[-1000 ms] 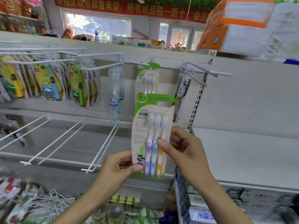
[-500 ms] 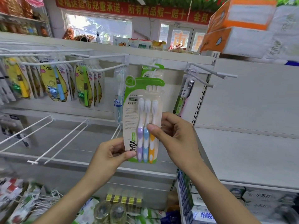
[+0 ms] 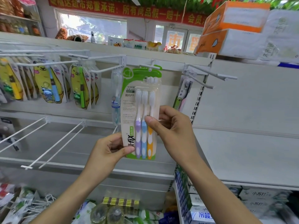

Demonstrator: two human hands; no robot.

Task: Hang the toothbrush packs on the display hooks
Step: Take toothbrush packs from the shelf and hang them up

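**Shop shelf, toothbrush pack up at the hook**

White shop shelving (image 3: 242, 102), hooks everywhere. The three-brush pack (image 3: 140, 113) sits upright at the middle hook (image 3: 149, 67); can't tell if it's threaded. Left hand (image 3: 108, 151) pinches the bottom corner, right hand (image 3: 174, 130) pinches its right edge, thumb in front.

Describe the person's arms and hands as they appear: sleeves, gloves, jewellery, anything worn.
Both forearms are bare up to the frame's bottom edge; no sleeve shows. The left hand and right hand wear no gloves, and no rings, watch or bracelet are visible. Fingernails look short and unpainted.
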